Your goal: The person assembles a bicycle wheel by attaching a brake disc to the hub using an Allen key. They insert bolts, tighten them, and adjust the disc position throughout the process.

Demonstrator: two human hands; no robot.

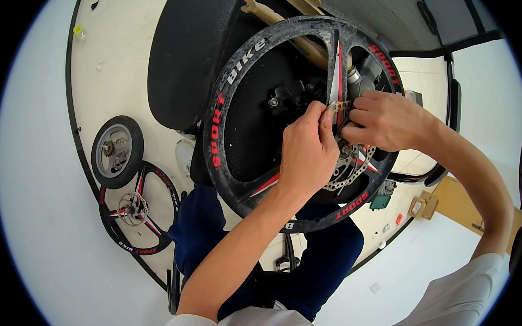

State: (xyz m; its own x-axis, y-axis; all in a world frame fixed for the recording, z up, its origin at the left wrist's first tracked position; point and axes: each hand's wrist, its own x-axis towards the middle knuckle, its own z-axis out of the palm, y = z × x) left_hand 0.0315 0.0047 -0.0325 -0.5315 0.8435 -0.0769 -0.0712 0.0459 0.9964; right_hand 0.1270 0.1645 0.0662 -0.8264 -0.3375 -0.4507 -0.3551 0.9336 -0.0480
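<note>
Holding one perforated strip [339, 106]: two hands [308, 152] over one wheel [214, 130].

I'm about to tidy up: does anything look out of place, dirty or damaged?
The wheel behind the left hand has grey smudges along its black rim: dirt or scuffing, I can't tell which. Small bits, one red, lie scattered on the floor, as though dropped. Nothing looks clearly broken.

Left hand [310, 148] pinches a metal strip [339, 106] beside the right hand [386, 121], above a wheel [336, 71].
</note>
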